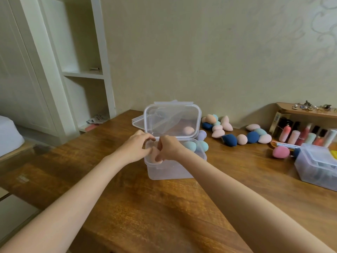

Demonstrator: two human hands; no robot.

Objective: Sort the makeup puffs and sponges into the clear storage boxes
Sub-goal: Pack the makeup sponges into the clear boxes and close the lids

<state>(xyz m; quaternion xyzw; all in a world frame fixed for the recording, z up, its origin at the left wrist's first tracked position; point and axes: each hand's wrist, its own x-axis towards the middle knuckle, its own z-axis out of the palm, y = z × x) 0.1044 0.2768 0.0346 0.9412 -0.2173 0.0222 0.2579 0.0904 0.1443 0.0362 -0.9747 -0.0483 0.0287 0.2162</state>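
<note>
A clear storage box (173,172) stands mid-table with its hinged lid (171,119) raised upright. Two teal sponges (191,146) lie inside at the right. A peach sponge (157,155) sits at the box's front-left rim, between my hands. My right hand (169,148) pinches it with curled fingers. My left hand (135,147) is curled against it from the left, thumb on the sponge. Loose peach, teal and navy sponges (229,140) lie scattered on the table to the right of the box, and a pink sponge (280,152) lies further right.
A second clear box (317,167) with its lid on sits at the right edge. Behind it, lipsticks and bottles (306,136) stand under a wooden shelf. Another clear lid (138,122) lies behind the open box. A white shelf unit (82,73) stands at the back left.
</note>
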